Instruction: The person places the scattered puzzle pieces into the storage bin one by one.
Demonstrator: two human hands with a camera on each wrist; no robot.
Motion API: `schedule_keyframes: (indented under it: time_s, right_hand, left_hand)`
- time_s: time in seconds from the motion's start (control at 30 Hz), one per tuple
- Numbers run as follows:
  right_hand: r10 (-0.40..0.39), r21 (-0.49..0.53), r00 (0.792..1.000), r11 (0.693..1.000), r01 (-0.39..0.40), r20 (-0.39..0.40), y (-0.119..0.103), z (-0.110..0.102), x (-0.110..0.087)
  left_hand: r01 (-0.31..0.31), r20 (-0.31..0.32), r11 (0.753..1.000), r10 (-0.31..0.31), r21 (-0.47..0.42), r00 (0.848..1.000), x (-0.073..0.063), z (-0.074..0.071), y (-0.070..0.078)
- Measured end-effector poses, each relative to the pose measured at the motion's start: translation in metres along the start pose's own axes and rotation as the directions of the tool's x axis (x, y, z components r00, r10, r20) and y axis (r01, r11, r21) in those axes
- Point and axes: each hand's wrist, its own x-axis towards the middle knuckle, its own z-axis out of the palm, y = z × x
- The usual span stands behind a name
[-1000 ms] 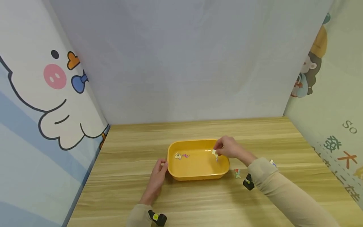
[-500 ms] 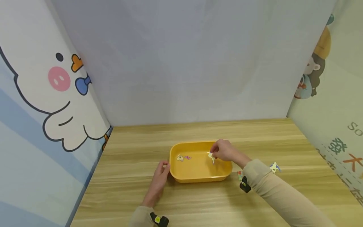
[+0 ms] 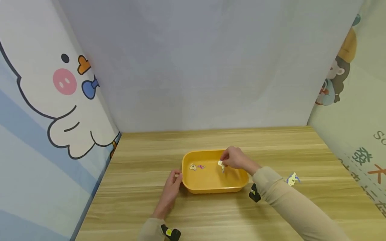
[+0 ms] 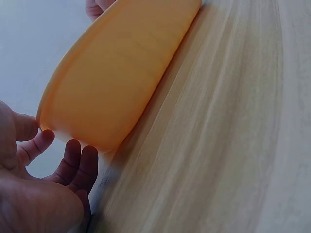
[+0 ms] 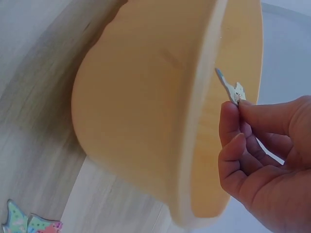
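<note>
Seen from above, the yellow tray (image 3: 205,180) is our clock, with 12 at the far side. We see the right hand (image 3: 236,158) pinch a small pale piece (image 3: 221,164) over the tray, near its middle toward 12 o'clock; we cannot tell if it touches the bottom. The left hand (image 3: 171,185) grips the tray's edge at 9 o'clock. Inside, toward 10 o'clock, lie a white piece (image 3: 193,167) and a purple piece (image 3: 201,166). On the table (image 3: 150,147), at 3 o'clock, we spot a white and blue piece (image 3: 292,179). We think the pinched piece is very light, flat and stiff; its thin tail might snap, so its wide part looks best to hold. The tray looks hard, smooth and light, so it may slide unless we hold its edge. The left wrist view shows us more than the head view: thumb and one finger on the edge, other fingers bent near its side. Only the right wrist view shows green and red bits (image 5: 44,225), near 7 o'clock there.
</note>
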Motion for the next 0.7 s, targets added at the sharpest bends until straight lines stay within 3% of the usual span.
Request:
schedule_keyframes:
  time_s: [0.7]
  right_hand:
    - [0.033,0.07,0.999,0.997,-0.032,-0.008,-0.01,0.013,0.015]
  left_hand:
    - [0.021,-0.001,1.0,-0.021,-0.011,1.0,-0.001,-0.001,0.003]
